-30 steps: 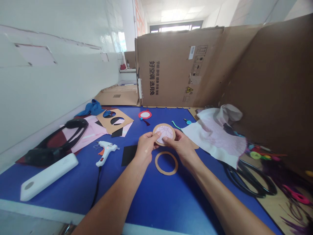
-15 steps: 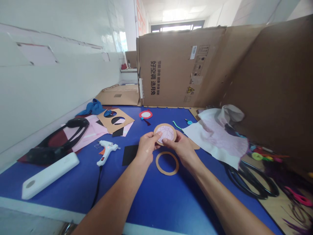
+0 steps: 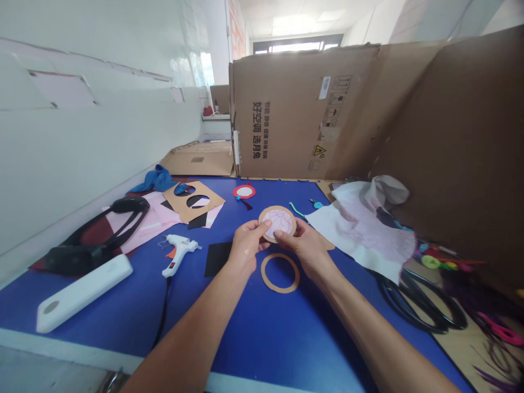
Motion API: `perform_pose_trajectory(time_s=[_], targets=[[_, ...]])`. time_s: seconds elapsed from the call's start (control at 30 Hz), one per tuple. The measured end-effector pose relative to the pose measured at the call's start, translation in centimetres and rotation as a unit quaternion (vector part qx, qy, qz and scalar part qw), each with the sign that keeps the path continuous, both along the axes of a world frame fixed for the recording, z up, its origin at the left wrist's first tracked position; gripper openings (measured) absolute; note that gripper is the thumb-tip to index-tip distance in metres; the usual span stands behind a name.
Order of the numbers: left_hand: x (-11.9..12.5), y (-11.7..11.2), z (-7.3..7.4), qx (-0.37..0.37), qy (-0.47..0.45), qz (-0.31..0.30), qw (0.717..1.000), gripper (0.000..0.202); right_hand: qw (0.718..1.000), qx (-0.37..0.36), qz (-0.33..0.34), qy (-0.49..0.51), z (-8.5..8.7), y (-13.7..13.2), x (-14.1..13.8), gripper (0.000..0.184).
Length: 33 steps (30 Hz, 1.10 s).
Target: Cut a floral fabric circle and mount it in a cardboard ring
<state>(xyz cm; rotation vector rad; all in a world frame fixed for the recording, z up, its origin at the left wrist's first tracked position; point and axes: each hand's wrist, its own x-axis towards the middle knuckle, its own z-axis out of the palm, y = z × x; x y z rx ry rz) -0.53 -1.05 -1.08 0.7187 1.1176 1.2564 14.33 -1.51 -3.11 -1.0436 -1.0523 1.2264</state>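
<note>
Between both hands is a cardboard ring with pale, purple-veined fabric (image 3: 280,222) filling its middle. My left hand (image 3: 248,240) grips its left edge, thumb on the fabric and fingers underneath. On the right edge, my right hand (image 3: 305,243) holds it the same way, thumb pressing the lower part of the fabric. Just below the hands a bare cardboard ring (image 3: 265,281) lies flat on the blue table (image 3: 262,338). A black square sheet (image 3: 216,258) sits left of my left wrist, partly covered by it.
Left are a white glue gun (image 3: 178,252), a long white case (image 3: 84,293), a black strapped headset (image 3: 96,240) and cardboard with round holes (image 3: 213,194). A red-rimmed disc (image 3: 244,191) lies behind. Crumpled white fabric (image 3: 364,229) and black-handled scissors (image 3: 426,305) are right. Large cardboard (image 3: 295,120) walls the back.
Almost nothing differs. The held ring and both hands have shifted very slightly, with the grip unchanged.
</note>
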Motion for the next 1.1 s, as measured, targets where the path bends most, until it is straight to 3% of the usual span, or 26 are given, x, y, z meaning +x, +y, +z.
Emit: perform_pose_trajectory(time_s=[0.53, 0.83, 1.1], targets=[[-0.10, 0.22, 0.18, 0.007, 0.003, 0.015, 1.000, 0.030, 1.000, 0.011, 0.012, 0.009, -0.34, 0.13, 0.10, 0.056], [0.08, 0.10, 0.17, 0.007, 0.012, 0.001, 1.000, 0.030, 0.998, 0.005, -0.038, 0.050, -0.29, 0.78, 0.55, 0.069], [0.11, 0.08, 0.19, 0.014, 0.010, 0.001, 1.000, 0.031, 0.998, 0.006, -0.031, 0.052, -0.12, 0.65, 0.45, 0.062]])
